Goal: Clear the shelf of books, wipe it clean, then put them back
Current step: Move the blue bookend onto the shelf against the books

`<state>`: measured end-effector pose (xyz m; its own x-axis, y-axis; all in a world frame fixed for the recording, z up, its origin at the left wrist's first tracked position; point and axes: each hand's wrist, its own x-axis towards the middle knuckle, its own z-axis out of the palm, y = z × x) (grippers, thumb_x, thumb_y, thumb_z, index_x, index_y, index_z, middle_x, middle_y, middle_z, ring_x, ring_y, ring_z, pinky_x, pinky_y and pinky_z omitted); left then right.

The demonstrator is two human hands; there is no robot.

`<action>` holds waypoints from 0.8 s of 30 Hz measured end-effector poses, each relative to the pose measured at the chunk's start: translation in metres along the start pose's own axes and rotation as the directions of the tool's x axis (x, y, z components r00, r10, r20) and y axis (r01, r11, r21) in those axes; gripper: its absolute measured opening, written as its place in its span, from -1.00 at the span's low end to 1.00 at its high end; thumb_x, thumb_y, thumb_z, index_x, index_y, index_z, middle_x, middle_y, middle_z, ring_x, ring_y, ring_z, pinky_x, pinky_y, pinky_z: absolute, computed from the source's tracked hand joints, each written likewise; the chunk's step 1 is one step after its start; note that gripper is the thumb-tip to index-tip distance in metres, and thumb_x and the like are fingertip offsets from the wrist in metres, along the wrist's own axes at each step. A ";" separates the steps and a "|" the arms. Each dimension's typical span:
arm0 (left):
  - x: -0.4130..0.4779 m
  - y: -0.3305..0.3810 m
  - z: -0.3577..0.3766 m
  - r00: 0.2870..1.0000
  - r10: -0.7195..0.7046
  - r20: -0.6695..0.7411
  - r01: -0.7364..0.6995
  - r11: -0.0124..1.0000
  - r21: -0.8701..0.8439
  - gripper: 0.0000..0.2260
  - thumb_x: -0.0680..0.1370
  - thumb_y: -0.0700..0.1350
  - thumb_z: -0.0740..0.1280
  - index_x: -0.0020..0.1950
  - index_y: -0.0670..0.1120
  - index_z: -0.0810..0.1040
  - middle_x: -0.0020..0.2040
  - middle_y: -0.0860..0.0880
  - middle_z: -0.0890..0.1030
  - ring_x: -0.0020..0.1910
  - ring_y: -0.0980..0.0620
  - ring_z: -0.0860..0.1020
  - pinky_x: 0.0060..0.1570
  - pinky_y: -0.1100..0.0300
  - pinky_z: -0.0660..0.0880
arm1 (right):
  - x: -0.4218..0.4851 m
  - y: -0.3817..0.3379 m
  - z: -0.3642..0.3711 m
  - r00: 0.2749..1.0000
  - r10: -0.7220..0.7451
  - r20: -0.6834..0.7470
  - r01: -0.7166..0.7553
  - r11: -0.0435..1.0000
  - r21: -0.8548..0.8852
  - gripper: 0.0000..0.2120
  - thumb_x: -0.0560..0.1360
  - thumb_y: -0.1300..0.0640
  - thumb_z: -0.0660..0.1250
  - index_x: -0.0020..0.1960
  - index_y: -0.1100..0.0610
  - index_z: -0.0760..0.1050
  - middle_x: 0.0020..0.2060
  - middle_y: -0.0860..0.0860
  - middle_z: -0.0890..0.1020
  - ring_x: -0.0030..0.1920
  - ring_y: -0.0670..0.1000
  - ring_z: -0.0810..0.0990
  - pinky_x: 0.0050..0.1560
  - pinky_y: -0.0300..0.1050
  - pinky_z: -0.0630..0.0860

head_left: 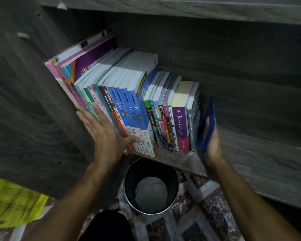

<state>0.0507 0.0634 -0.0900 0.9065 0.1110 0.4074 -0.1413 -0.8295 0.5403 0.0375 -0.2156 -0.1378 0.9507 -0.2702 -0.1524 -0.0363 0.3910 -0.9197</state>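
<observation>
A row of books (129, 105) stands upright on the grey wooden shelf (250, 153), packed against the left side panel, spines facing me. My left hand (104, 134) lies flat with straight fingers against the spines of the left-hand books. At the right end of the row my right hand (214, 146) grips a thin blue flat piece (209, 115), held upright against the last book. What the blue piece is I cannot tell; it may be a bookend or a thin cover.
A black round bin (151, 185) with crumpled white paper inside stands on the patterned carpet (198, 214) just below the shelf's front edge. Yellow paper (12, 204) lies at lower left. The shelf board to the right of the books is bare. Another shelf (181, 7) runs overhead.
</observation>
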 end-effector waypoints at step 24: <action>0.013 -0.032 -0.005 0.965 0.261 0.003 -0.261 0.965 0.021 0.37 0.19 0.06 0.61 0.42 0.10 -0.58 0.28 -0.71 -0.21 0.35 -0.41 -0.38 0.26 -0.14 -0.51 | 0.046 0.069 0.034 0.997 0.002 -0.071 -0.010 0.994 -0.113 -0.20 0.40 -0.57 0.12 0.53 -0.19 0.24 0.53 -0.04 0.31 0.52 0.05 0.29 0.48 0.29 0.22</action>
<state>0.0648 0.0939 -0.0980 0.8394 -0.1104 0.5322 -0.3642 -0.8411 0.3999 0.0890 -0.1708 -0.1960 0.9264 -0.3312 -0.1790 -0.0800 0.2914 -0.9532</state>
